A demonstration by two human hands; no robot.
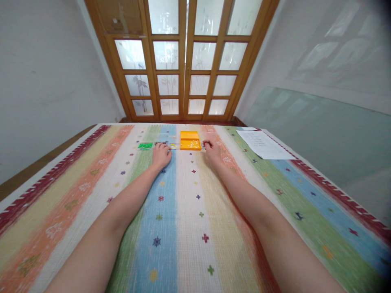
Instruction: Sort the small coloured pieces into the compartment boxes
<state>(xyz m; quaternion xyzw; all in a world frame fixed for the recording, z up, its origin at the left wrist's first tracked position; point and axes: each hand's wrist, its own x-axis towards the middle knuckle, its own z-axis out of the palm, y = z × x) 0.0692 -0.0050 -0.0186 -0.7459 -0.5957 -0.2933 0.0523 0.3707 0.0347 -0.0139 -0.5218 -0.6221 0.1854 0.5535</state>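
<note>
My left hand (161,154) rests at a low clear tray, its fingers bent downward and the thumb close beside them. Its fingertips are partly hidden, and I cannot make out what they hold. Small green pieces (146,145) lie left of it, and a few small yellow pieces (173,145) lie to its right. Between my hands stands an orange box (190,134) with its lid raised and small white pieces inside. Just right of that box, my right hand (212,151) has its thumb and fingers pinched together. Anything between those fingertips is too small to name.
The table wears a striped, patterned cloth (165,228). Printed white paper (264,144) lies toward the far right. Beyond the far edge are wooden doors (185,61) with glass panes, and a pale glass panel (314,134) leans by the right wall.
</note>
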